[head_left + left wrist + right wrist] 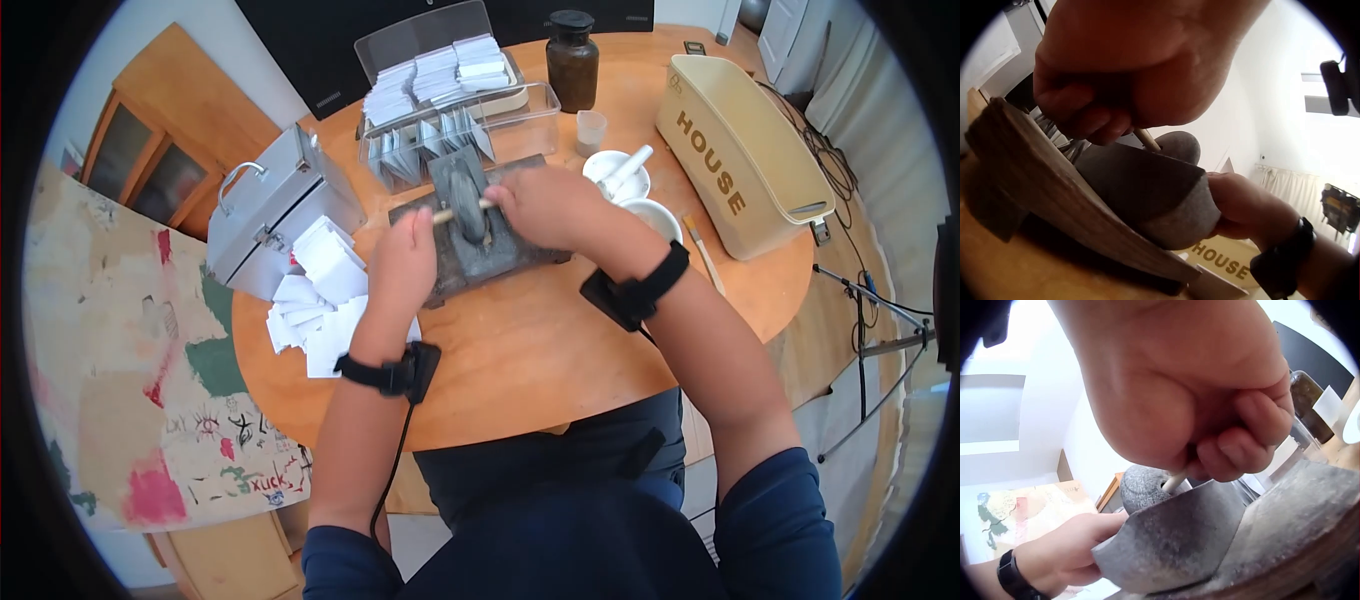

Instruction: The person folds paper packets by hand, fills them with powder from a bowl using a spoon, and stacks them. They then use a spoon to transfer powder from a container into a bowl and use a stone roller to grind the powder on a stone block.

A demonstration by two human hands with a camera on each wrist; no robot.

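Note:
A grey stone grinding wheel (462, 208) stands upright in the boat-shaped stone trough (1179, 534) of a hand grinder in the head view. Its light wooden axle handle (443, 215) passes through the wheel's centre. My left hand (403, 262) grips the handle's left end, fingers curled round it. On the other side, my right hand (548, 207) holds the right end the same way. Both wrist views show the fists above the trough, with the handle (1147, 139) running into the wheel's hole. The inside of the trough is mostly hidden.
Left of the grinder are a silver metal case (285, 205) and loose white paper packets (325, 270). Behind it stand clear bins of packets (430, 85) and a dark jar (572, 70). A white mortar (632, 190), brush (705, 255) and cream HOUSE bin (725, 165) are right.

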